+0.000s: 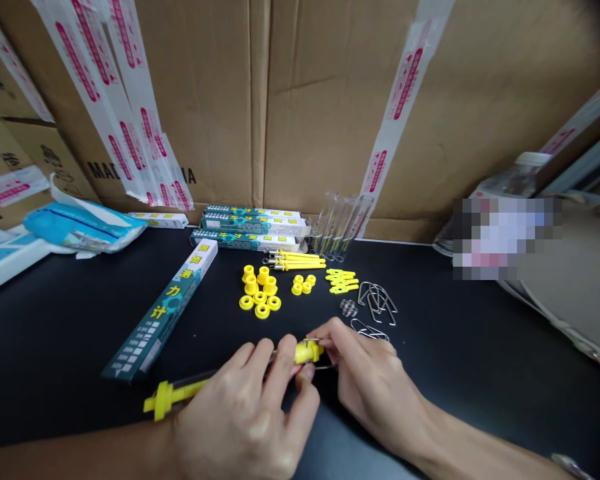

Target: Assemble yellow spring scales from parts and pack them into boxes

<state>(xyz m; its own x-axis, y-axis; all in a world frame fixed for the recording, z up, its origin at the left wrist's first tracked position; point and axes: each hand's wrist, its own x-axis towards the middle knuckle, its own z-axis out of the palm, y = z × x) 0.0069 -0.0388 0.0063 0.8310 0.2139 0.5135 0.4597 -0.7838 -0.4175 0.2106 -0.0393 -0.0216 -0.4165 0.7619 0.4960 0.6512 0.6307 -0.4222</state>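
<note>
My left hand (245, 413) is closed around a long tube-like tool (173, 395) with yellow ends, lying across the black table (55, 340). Its yellow cap end (307, 351) sits between my two hands. My right hand (367, 377) pinches a small metal wire hook (314, 341) at that cap. Just beyond my hands lie yellow rings and caps (260, 293), yellow rods (297, 261), yellow flat clips (343, 280), a small spring (349, 307) and bent metal wire hooks (377, 301).
A long teal box (163, 313) lies left of the parts, with more boxes (250, 230) stacked behind. Clear tubes (340, 223) lean near large cardboard cartons (305, 100) at the back. A blue-white bag (80, 227) sits at left, a cardboard sheet (570, 293) at right.
</note>
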